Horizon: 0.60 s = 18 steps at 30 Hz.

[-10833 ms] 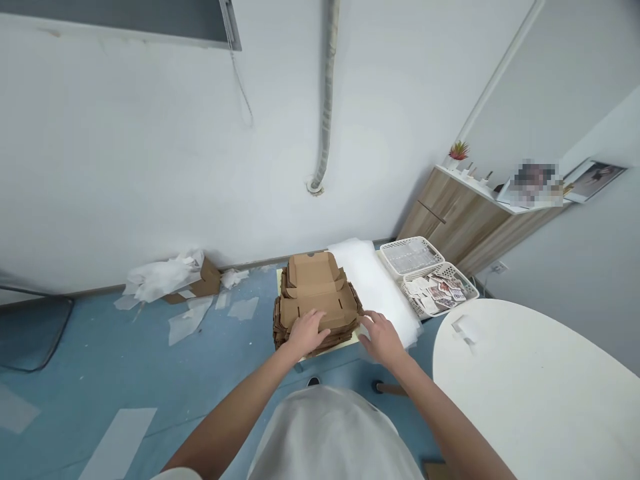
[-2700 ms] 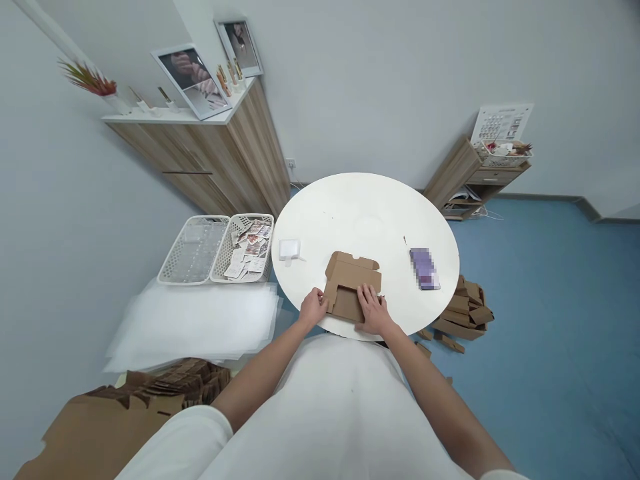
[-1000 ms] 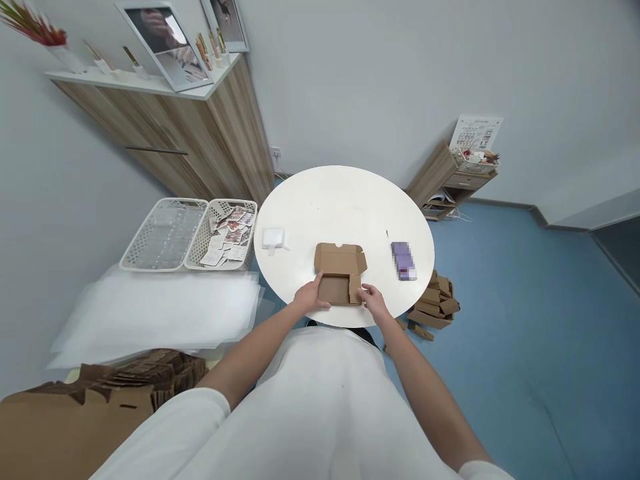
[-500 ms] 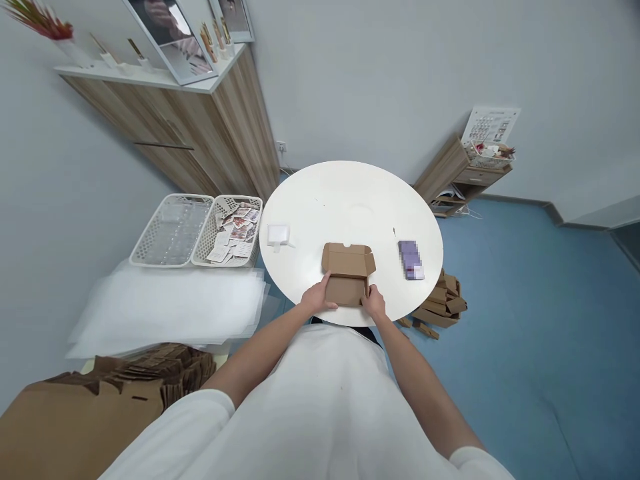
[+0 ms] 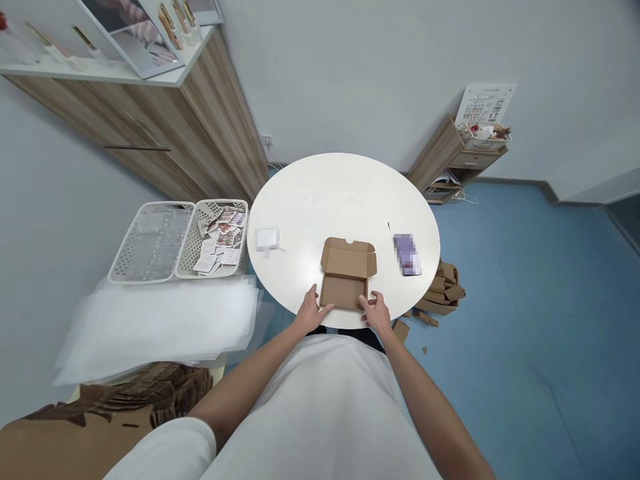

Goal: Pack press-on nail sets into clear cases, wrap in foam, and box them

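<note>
A small brown cardboard box [image 5: 344, 292] lies on the round white table [image 5: 340, 187] near its front edge. Its lid stands raised at the back with the side flaps out, and its tray holds nothing that I can see. My left hand [image 5: 310, 312] is at the tray's left front corner, thumb and fingers spread apart. At the right front corner is my right hand [image 5: 377, 312], its fingers parted and its thumb at the tray's edge. Whether either hand still touches the cardboard is hard to see.
A white packet [image 5: 267, 239] lies left on the table, a purple blurred item [image 5: 407, 254] right. Left of the table are a basket of printed cards [image 5: 220, 248], a basket of clear plastic pieces [image 5: 155, 243], translucent sheets [image 5: 160, 320] and stacked cardboard [image 5: 75, 433]. Folded boxes [image 5: 440, 293] lie on the floor.
Both hands have loosened from the box's sides, and their fingers have spread. The box stays by the table's front edge. The whole view has shifted slightly.
</note>
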Tool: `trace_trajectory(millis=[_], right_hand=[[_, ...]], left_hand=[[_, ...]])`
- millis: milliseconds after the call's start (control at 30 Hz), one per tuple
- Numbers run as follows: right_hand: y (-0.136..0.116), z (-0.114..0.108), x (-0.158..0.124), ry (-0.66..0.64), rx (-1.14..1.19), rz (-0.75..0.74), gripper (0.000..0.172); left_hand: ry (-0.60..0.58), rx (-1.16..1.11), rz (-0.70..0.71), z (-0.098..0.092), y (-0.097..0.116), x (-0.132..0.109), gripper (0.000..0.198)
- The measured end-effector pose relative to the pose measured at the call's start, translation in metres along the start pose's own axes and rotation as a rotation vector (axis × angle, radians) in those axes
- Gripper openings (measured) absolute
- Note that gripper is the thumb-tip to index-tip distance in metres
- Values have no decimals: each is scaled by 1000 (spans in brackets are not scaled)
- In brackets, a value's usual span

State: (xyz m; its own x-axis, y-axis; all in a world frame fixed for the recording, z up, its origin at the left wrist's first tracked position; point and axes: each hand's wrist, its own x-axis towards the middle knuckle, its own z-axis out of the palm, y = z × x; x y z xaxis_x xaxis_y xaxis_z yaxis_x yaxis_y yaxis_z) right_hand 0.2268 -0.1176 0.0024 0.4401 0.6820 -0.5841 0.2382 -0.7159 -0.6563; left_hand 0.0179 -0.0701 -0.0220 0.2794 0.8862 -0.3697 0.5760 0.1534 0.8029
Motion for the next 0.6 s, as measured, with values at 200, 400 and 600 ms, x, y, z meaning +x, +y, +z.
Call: trace_trajectory(millis=[200,400,600], right_hand=[[3,1,-9,-120,226,-41,64],[-10,-9,19,-177,384,-125,69],[-21,-37,49,-300,476,-120,84]], left_hand=[[40,-253,-149,4,-4,0,46],[61,-355,-184,11,24,27,47],[56,-389,-173,24,53,54,53]])
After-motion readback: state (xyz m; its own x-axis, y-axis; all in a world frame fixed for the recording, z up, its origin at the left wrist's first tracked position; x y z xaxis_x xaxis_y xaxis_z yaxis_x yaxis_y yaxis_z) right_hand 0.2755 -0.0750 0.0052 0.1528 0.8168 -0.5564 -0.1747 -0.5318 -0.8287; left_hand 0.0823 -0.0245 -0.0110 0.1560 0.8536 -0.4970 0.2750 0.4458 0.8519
